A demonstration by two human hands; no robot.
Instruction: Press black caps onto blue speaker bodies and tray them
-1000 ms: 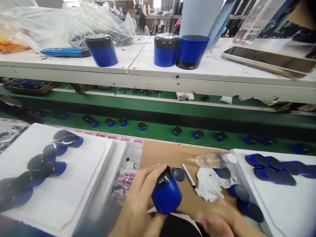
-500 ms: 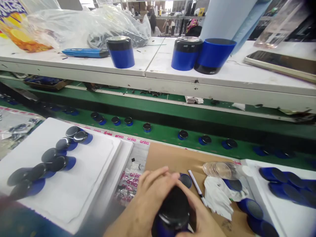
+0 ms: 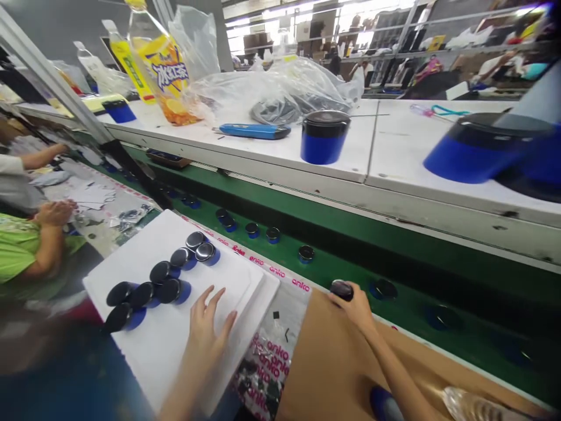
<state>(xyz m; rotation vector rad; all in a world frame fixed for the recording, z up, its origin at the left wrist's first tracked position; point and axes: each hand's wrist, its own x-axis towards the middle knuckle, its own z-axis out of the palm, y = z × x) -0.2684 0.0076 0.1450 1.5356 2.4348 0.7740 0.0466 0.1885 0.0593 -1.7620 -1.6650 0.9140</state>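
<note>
My right hand (image 3: 357, 307) grips a blue cup-shaped piece with a glossy black top (image 3: 341, 290), at the near edge of the green conveyor belt (image 3: 284, 251). Its fingers wrap round the piece from the near right side. My left hand (image 3: 208, 327) is over a white foam board (image 3: 219, 275) with its fingers spread, holding nothing. Several more black-topped pieces (image 3: 170, 289) stand on that board, just left of the left hand. Under the right forearm, another blue piece (image 3: 385, 403) is partly visible on brown cardboard (image 3: 333, 362).
Further black-topped pieces (image 3: 272, 235) sit along the belt. Above it runs a white shelf (image 3: 272, 158) bearing a blue cutter (image 3: 254, 131), a drink bottle (image 3: 164, 76), plastic bags (image 3: 302, 88) and more pieces. At left, a co-worker in a green sleeve (image 3: 17, 248) sits close by.
The view has swung left. Both hands were together round a black-topped piece; now they are apart, the left open over the board, the right holding a piece at the belt.
</note>
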